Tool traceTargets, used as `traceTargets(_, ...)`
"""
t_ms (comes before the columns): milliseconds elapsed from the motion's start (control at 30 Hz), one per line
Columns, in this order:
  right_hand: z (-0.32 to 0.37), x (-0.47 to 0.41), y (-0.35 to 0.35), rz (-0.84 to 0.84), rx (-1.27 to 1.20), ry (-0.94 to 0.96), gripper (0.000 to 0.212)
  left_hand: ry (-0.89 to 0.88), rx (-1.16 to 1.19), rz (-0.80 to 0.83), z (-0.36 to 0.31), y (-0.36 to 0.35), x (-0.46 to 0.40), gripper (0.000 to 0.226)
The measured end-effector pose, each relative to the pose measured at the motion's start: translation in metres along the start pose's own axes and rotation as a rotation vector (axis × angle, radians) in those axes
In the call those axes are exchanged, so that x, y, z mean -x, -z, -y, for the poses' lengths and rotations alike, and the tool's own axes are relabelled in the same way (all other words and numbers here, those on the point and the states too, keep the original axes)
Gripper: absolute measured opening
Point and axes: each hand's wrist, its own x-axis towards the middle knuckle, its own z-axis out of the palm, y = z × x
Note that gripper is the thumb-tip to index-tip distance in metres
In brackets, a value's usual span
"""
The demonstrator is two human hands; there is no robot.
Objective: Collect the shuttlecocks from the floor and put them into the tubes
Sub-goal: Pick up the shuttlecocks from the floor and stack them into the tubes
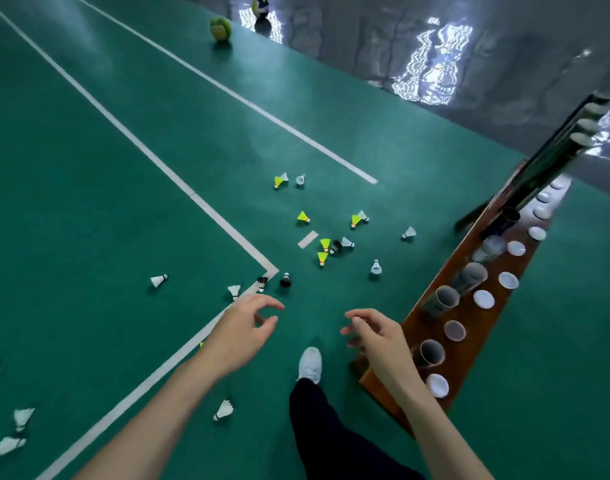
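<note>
Left hand and right hand: each grip relaxed, fingers loosely curled, holding nothing. Shuttlecocks lie scattered on the floor. Tubes stand open along the desk edge, contents indiscernible.

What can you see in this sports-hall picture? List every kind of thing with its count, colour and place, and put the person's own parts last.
shuttlecocks: about twenty, white, yellow and black, scattered on the floor
court lines: white, on the green floor
balls: two, far edge of the court
bench: one, brown, right
tubes: several, dark, open, on the bench
lids: several, white, beside the tubes
shoe: one, white, bottom centre
left hand: open, empty
right hand: open, empty
</note>
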Motion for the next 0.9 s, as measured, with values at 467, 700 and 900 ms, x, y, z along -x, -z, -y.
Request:
traceTargets(467,0.111,-0.265,-0.120,-0.042,-0.001,-0.070,0.019,-0.005,-0.036,0.071,0.063,0.134,-0.249,0.024)
traceTargets(700,0.000,-0.393,-0.173,-0.102,0.051,-0.257,0.020,0.063,-0.198,0.251,0.197,0.097,-0.412,0.022)
traceTargets(900,-0.174,-0.514,-0.227,0.059,0.341,-0.320,0.024,0.114,-0.430,0.364,0.369,0.000,-0.538,0.022)
